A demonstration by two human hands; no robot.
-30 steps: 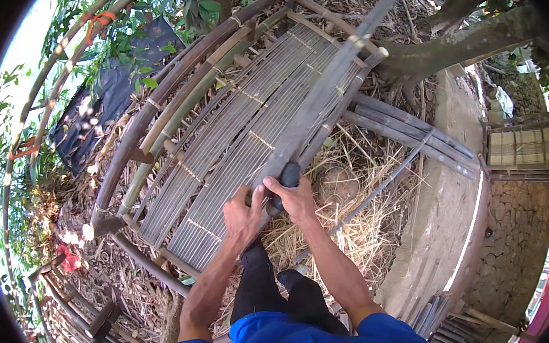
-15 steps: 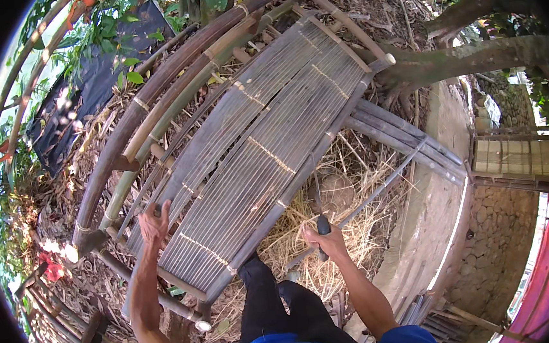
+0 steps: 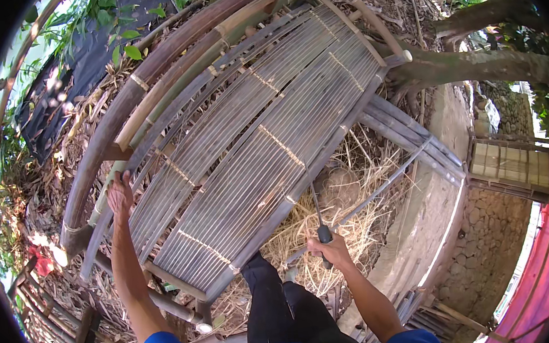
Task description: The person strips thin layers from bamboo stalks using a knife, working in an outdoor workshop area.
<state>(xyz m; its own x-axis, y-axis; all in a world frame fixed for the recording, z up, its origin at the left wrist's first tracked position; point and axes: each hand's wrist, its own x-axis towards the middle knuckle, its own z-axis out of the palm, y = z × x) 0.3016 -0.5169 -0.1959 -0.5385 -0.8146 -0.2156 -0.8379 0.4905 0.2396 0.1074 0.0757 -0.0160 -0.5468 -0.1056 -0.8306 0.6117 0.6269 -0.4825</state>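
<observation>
A low bamboo bench seat (image 3: 242, 167) made of thin grey slats, tied across with pale bindings, stretches diagonally in front of me. At its left side my left hand (image 3: 120, 196) is closed around a long grey bamboo strip (image 3: 143, 145), which bows up along the seat's far edge toward the top. The strip's lower end sticks out below the hand. Right of the bench, my right hand (image 3: 333, 250) grips the black handle of a long thin-bladed knife (image 3: 324, 234). Its blade points away from me beside the front rail; its exact shape is hard to make out edge-on.
Thick bamboo poles (image 3: 112, 110) form a curved backrest on the left. Straw (image 3: 348, 211) covers the ground to the right, beside grey bamboo legs (image 3: 407, 132). A tree branch (image 3: 472, 65) crosses at the upper right. Stacked bamboo lies low on the left.
My left hand has moved left and farther away, drawing the bamboo strip off the slats toward the backrest. The right hand with the knife has barely shifted. The view has tilted slightly.
</observation>
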